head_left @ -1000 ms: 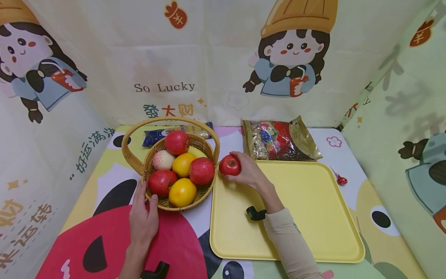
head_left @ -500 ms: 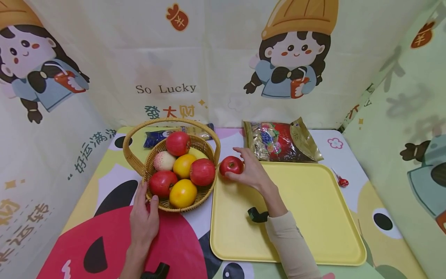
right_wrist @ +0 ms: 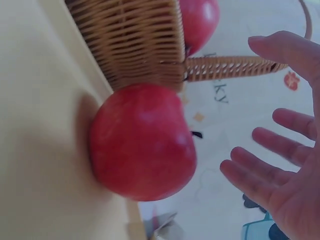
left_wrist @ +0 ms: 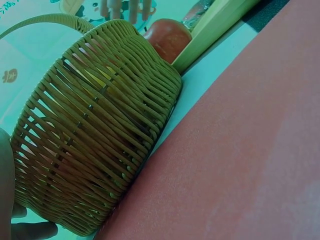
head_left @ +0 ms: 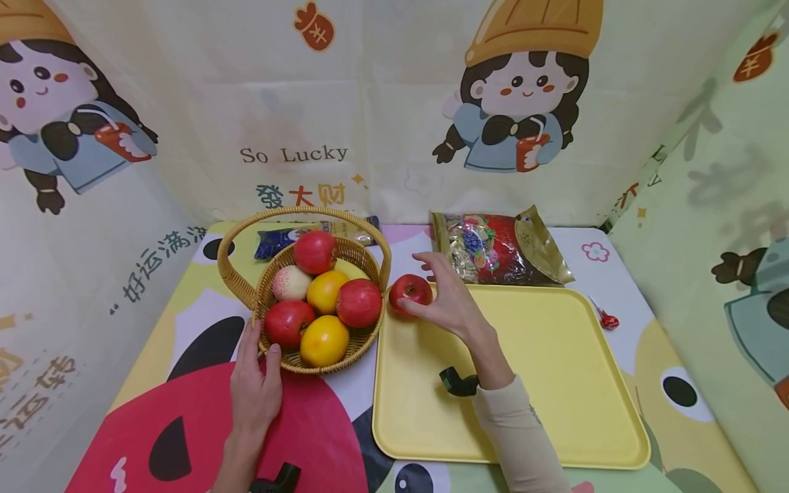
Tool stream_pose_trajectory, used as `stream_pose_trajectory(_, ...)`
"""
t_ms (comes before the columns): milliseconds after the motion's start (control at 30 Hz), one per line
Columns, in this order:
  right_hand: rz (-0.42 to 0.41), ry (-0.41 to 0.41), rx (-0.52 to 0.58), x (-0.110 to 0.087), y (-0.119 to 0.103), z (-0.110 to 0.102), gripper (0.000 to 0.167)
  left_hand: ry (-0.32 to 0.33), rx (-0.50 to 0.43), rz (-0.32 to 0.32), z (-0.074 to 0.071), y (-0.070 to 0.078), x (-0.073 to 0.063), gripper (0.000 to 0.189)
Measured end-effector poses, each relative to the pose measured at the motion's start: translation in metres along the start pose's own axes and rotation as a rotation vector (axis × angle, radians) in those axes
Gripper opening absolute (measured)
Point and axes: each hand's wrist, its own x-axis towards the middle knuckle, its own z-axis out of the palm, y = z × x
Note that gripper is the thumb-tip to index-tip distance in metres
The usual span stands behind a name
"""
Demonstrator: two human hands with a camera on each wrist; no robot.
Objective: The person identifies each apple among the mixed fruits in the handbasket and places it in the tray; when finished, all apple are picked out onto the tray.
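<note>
A red apple [head_left: 410,294] with a dark stem sits at the far left corner of the yellow tray [head_left: 555,383], beside the wicker basket [head_left: 320,370]. My right hand [head_left: 453,301] is just right of it, fingers spread. In the right wrist view, a gap shows between the right hand [right_wrist: 290,175] and the apple [right_wrist: 145,142]. My left hand [head_left: 255,387] touches the basket's near left side with fairly straight fingers, thumb at the front rim. The basket holds red fruits [head_left: 359,302], yellow fruits [head_left: 324,341], a pinkish-white fruit [head_left: 291,283] and a partly hidden yellow piece.
Behind the tray lies a gold and red candy bag [head_left: 499,248]. A blue and gold packet [head_left: 277,244] is partly hidden behind the basket and its tall handle [head_left: 302,211]. A red lollipop [head_left: 609,320] lies right of the tray. Printed cloth walls surround the table.
My right hand has let go of the apple, spread its fingers and drawn slightly right. The apple stays at the tray corner, and my left hand stays at the basket.
</note>
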Motion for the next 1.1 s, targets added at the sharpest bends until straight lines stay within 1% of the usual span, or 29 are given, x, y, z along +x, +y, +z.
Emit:
stream_pose_trajectory(167, -0.046, 0.030, 0.024, -0.002, -0.012, -0.002, 0.076, 0.000, 0.004, 0.004, 0.000, 0.000, 0.000, 0.056)
stream_pose_trajectory(367, -0.079, 0.024, 0.035, -0.006, -0.026, -0.003, 0.072, -0.006, 0.006, 0.005, -0.001, 0.000, 0.001, 0.057)
stream_pose_trajectory(567, -0.133, -0.019, 0.055, -0.007, -0.035, 0.003, 0.070, -0.005, -0.009, 0.012, 0.000, -0.001, 0.001, 0.056)
stream_pose_trajectory(833, -0.183, -0.076, 0.018, -0.008, -0.041, 0.014, 0.072, -0.004, -0.013, 0.020, 0.000, -0.002, 0.001, 0.057)
stream_pose_trajectory(933, -0.188, -0.102, 0.007, -0.007, -0.041, 0.019, 0.073, -0.009, -0.004, 0.014, -0.001, -0.002, 0.001, 0.057)
stream_pose_trajectory(1100, -0.164, -0.164, -0.022, -0.005, -0.040, 0.030, 0.074, -0.019, 0.007, 0.005, -0.002, 0.000, 0.001, 0.057)
